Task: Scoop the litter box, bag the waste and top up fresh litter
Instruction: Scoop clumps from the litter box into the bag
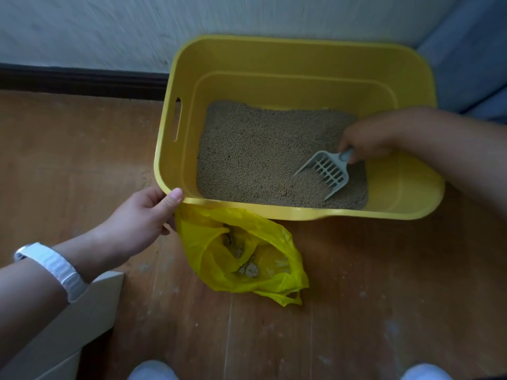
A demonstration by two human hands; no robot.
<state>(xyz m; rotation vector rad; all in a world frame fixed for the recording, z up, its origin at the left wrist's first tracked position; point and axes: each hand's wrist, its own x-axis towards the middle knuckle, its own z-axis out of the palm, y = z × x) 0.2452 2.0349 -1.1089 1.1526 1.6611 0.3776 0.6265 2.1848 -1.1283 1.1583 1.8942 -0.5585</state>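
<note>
Where the right hand [367, 141] grips, scoop handle [345, 157] mostly hidden.

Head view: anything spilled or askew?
Yes. Stray litter grains dot the floor beside the yellow bag. Inside the litter box, the litter lies uneven, baring the bottom at its right end.

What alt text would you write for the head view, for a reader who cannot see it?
A person's right hand holds a grey scoop in the litter of a yellow litter box, while the left hand grips its near rim. A yellow bag holding clumps lies on the wooden floor.
</note>
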